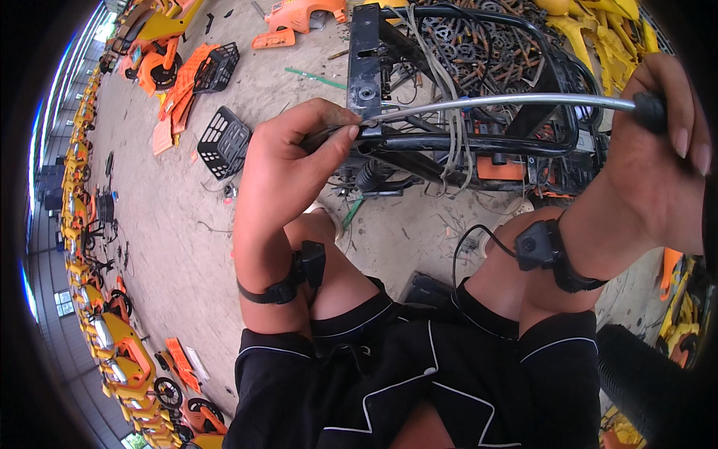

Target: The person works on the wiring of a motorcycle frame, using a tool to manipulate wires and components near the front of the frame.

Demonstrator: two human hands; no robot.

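Note:
My left hand is closed in a pinch at the left end of a long, slightly curved silver rod, along with a dark, thin piece whose nature I cannot make out. Its fingertips sit at the joint of a black metal frame. My right hand is raised at the right, fingers curled over the rod's black end piece. Loose grey cables hang looped over the frame, and an orange piece lies low inside it.
Behind the frame are piled metal parts and yellow panels. Black baskets and orange panels lie on the concrete floor. A long row of yellow scooters lines the left wall. My knees sit below the frame.

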